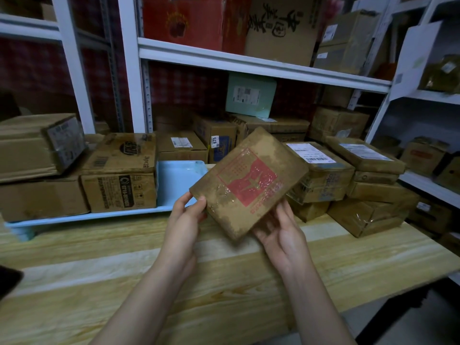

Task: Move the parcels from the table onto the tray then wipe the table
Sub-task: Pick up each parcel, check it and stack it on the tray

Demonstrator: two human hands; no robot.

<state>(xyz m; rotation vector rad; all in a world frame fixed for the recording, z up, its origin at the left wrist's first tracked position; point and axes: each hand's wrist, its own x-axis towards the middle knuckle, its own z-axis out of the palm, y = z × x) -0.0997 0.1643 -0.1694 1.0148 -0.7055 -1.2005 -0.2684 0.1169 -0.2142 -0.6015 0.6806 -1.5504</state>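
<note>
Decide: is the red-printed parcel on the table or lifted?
Lifted: left hand and right hand hold the parcel tilted above the table.

You have a dull brown parcel [249, 183] before you, its face printed with a red square design of dots around a pale figure. The tray [174, 180] beyond it is light blue. Your worktop [124, 282] shows yellowish wood grain crossed by paler bands. The shelf frame [224, 58] is white, the upper box [184, 18] is red with yellow print, a leaning packet [250, 95] is mint green, and the backdrop [184, 88] is a dark red check.
</note>
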